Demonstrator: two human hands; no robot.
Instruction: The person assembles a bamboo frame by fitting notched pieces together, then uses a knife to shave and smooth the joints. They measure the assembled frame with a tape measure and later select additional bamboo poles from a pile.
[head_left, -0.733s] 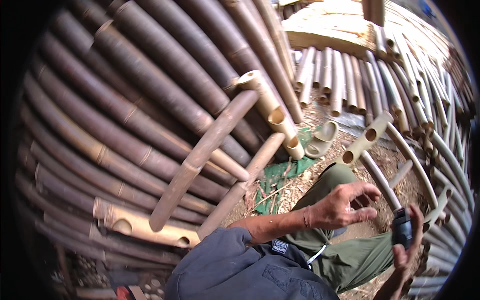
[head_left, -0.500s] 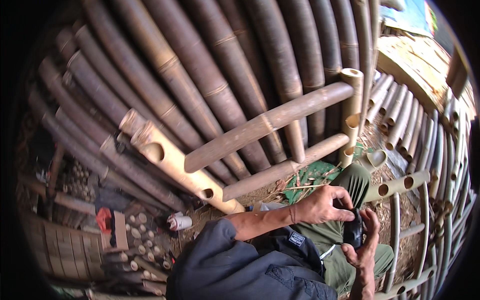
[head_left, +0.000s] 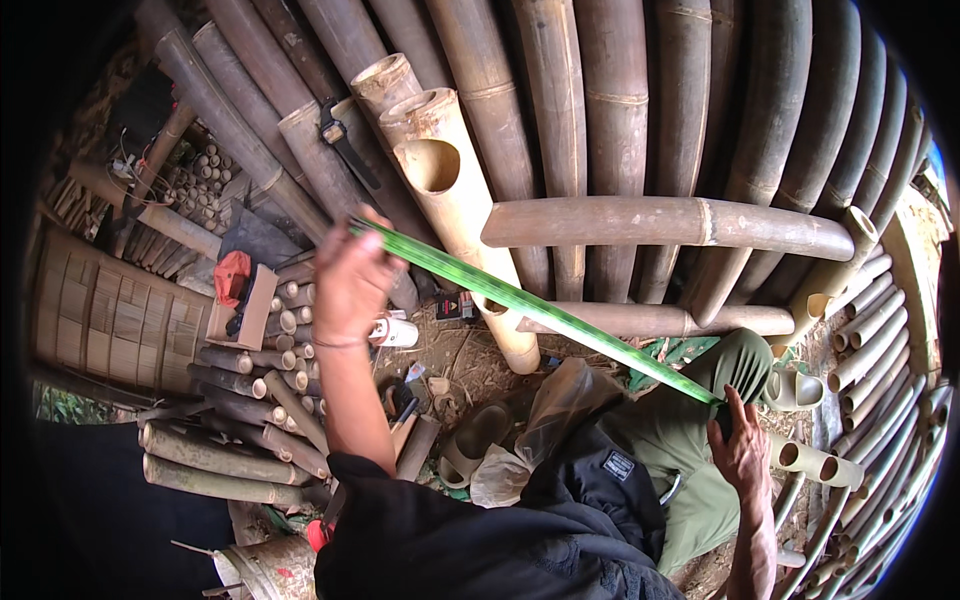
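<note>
A bright green tape measure blade (head_left: 560, 318) stretches slantwise between my hands, above the bamboo frame's crossrails and my knee. Raised at the left, my left hand (head_left: 352, 275) pinches its far end. My right hand (head_left: 742, 445), beside the knee, is closed on the dark tape measure case, which its fingers mostly hide. Under the blade, a pale bamboo post (head_left: 472, 215) with round holes carries two brown bamboo rails, an upper one (head_left: 640, 222) and a lower one (head_left: 650, 320). Their right ends meet another bamboo post (head_left: 840, 265).
Dark bamboo poles (head_left: 615, 130) lean in a row behind the frame. A white can (head_left: 395, 332) and a cardboard box (head_left: 243, 308) stand at the left near stacked bamboo pieces (head_left: 225, 470). At the right lies a ladder-like bamboo piece (head_left: 815, 463) beside more poles.
My left hand has moved away from the right, far to the left, drawing the green blade out of the case. The view has shifted, so the frame appears turned.
</note>
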